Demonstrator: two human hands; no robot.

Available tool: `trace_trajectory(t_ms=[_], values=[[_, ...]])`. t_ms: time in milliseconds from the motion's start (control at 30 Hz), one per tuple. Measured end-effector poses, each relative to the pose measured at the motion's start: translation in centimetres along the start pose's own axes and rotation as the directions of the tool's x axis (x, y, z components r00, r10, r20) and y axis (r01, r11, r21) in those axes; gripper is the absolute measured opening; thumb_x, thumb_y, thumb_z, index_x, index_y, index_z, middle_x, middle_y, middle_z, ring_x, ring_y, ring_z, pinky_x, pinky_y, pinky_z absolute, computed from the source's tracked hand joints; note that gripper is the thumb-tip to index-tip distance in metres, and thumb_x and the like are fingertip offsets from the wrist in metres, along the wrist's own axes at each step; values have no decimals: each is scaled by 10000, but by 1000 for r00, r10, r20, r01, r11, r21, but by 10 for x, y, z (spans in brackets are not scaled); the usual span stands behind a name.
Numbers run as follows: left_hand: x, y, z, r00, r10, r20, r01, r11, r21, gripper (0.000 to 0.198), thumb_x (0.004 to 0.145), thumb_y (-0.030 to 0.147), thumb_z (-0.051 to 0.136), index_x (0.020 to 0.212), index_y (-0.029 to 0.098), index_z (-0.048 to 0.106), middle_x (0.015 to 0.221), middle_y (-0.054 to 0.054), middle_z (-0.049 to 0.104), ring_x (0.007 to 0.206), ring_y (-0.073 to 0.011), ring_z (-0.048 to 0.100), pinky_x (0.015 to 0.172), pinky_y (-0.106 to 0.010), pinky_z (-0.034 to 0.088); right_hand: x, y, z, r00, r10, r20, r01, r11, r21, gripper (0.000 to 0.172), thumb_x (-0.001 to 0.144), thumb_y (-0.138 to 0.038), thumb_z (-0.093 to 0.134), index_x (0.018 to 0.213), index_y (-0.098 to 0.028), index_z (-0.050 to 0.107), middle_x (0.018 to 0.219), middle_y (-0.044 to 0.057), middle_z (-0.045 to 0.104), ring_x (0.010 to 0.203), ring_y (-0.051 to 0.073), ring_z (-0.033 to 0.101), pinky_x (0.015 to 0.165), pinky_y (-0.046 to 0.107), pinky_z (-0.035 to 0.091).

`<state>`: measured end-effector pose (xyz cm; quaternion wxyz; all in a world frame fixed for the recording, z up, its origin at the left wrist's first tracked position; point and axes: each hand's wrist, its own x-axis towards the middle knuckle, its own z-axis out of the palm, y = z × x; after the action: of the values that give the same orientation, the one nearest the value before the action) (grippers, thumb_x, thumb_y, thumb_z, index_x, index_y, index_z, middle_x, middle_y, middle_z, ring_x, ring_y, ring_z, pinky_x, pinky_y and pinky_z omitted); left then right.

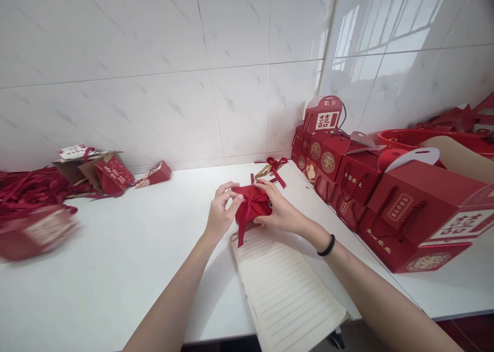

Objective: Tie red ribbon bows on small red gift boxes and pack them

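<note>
Between my two hands is a small red gift box (257,193) with a dark red ribbon (243,227) tied in a bow on it, one tail hanging down its front. My left hand (225,204) grips the box's left side, thumb and fingers bent at the ribbon. On the other side, my right hand (278,208) wraps round the box's right edge, thumb low and fingers over the top. A black band circles my right wrist. Just below the box lies an open lined notebook (285,285), reaching past the table's front edge.
Stacked red gift boxes (415,197) line the right side, with a red basin (436,137) behind them. Loose ribbon (277,168) lies near the wall. At left are a ribbon pile (33,190), small boxes (113,173) and a blurred red box (36,233).
</note>
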<state>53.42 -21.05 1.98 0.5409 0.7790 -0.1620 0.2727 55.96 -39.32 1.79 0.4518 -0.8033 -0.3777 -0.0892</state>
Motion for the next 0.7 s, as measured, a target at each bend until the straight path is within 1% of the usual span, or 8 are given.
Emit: trace_trajectory(t_ms=[100,267,367,500,600,700], values=[[2,1,-1,1000,-18,21,19,998,-67,215,803,360,540,687,196,617,1133,-94,574,1147,-249,505,902,-396,456,0,0,0,1000,-2,2,2,1000,3,792,646,-153,708,1338,-209,325,1433,148,203,1366,270,165,1097,459,246],[2,1,-3,998,-37,50,46,981,-187,163,747,344,605,696,192,578,1188,-117,556,1160,-267,502,882,-404,465,-1,0,0,1000,0,-7,0,1000,1,780,656,-170,715,1333,-220,331,1430,144,207,1367,265,170,1102,464,237],[1,3,-3,997,-35,66,46,985,-169,216,732,365,626,644,188,539,1190,-126,552,1149,-279,509,857,-402,474,-1,0,0,1000,-4,-7,4,1000,6,778,657,-176,721,1328,-216,328,1425,149,210,1363,262,185,1105,464,231],[1,5,-3,998,-23,65,30,994,-106,285,751,427,608,609,188,545,1155,-129,565,1128,-274,519,872,-399,464,-1,-1,0,1000,1,-4,-1,1000,17,775,657,-178,723,1325,-189,331,1430,153,204,1368,256,167,1113,433,223],[2,2,-4,995,-37,88,48,992,-119,334,766,485,585,616,187,560,1185,-126,547,1123,-269,516,864,-387,463,-1,-1,-1,1000,16,7,-16,1000,12,778,655,-167,720,1327,-197,330,1442,146,191,1375,255,139,1113,434,220],[3,-1,-4,994,-54,94,68,986,-149,385,782,535,551,619,187,563,1222,-119,526,1114,-262,518,848,-375,470,-1,0,-1,1000,23,11,-23,1000,8,779,657,-164,715,1332,-193,328,1446,145,183,1372,252,155,1112,428,225]])
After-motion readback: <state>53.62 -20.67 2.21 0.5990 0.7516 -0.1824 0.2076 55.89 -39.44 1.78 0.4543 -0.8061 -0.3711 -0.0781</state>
